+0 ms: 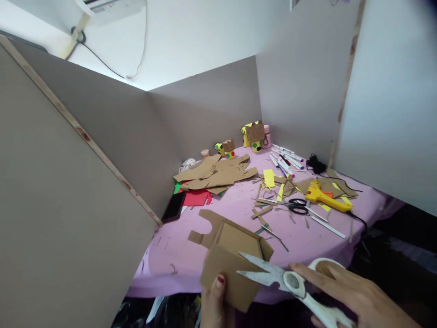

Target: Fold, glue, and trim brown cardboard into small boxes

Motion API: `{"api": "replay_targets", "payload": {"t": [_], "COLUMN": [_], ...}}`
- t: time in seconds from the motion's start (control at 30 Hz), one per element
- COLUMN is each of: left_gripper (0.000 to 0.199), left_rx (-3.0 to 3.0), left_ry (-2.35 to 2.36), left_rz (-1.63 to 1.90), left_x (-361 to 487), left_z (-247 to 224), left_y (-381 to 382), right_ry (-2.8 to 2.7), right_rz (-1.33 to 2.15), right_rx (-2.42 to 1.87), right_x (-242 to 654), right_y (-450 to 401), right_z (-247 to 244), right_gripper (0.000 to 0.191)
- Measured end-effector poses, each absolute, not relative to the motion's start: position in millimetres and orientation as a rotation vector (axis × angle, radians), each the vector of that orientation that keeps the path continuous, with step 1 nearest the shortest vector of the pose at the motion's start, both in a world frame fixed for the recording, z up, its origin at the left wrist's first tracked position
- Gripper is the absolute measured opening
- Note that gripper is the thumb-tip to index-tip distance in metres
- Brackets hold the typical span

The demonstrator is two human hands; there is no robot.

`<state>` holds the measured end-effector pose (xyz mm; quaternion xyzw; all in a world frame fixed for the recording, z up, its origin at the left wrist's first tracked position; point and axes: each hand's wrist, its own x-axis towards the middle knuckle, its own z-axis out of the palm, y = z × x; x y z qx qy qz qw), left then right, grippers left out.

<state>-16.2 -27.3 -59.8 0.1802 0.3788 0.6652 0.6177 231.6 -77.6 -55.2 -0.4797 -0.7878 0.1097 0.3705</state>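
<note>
A: What do the two hands do at this moment?

B: The left hand [215,303] comes up from the bottom edge and is closed on a folded cardboard piece [230,259]. The thumb with a red nail presses on its front face. The right hand [355,296] holds white scissors [290,280]. Its fingers go through the white handles, and one long finger lies along the pivot. The blades are open in a narrow V, with the tips on the cardboard piece.

A: Where is this cardboard piece?

B: It is in the air over the near edge of the table [235,209], which has a pink cover. It looks like an open box, and a flat tab with a round cut-out sticks out on its left side.

A: And what lies further away?

B: In the middle are thin cardboard strips [262,212] and black-handled scissors [297,206]. To the right lies a yellow glue gun [324,197], and its black cable goes over the table edge. A pile of cut cardboard sheets [216,175] is behind, with red paper [196,197] and a dark phone [174,206] at its left. Markers [285,159] lie near the back. Two small yellow figures [252,135] with cardboard parts stand by the grey partition boards [102,136] that close the table on three sides.
</note>
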Motion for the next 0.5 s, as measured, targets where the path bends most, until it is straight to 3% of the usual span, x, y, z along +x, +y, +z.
{"api": "replay_targets", "payload": {"t": [0.5], "left_gripper": [0.088], "left_rx": [0.309], "left_ry": [0.944], "left_rz": [1.487], "left_x": [-8.5], "left_z": [-64.9], "left_y": [-28.3], "right_ry": [-1.980], "right_rz": [0.350], "right_rx": [-1.247], "right_x": [225.1], "right_y": [-82.0], "right_z": [-49.7], "right_gripper": [0.065]}}
